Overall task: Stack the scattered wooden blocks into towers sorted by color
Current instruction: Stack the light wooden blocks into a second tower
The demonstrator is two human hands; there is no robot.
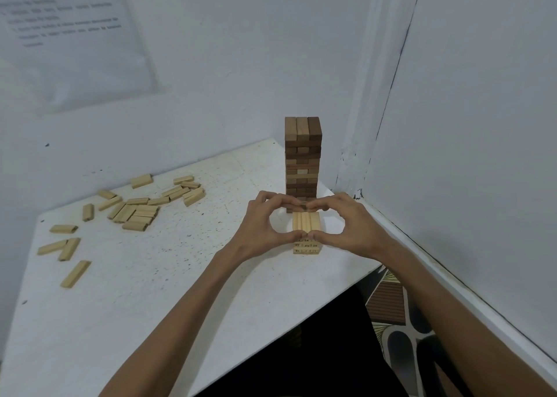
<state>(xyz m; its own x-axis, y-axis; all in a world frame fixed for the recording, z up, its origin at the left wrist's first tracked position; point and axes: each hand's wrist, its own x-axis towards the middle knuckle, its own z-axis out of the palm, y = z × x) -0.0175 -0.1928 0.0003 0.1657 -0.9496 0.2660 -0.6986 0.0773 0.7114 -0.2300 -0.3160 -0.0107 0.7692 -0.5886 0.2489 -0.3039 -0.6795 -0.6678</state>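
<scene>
The white table (150,291) spreads beneath both hands. Just beyond the grip, close to the wall corner, stands the tall tower of brown blocks (303,155), upright, with three blocks across its top. Well to the left of the grip lie the loose pale blocks (141,213), flat and scattered, several touching. The left hand (259,229) and right hand (346,226) close around the short pale stack (306,222). Their thumbs pinch its near end and their curled forefingers meet at its far end. The stack sits between the palms, just in front of the brown tower, with printed numbers on its near face.
</scene>
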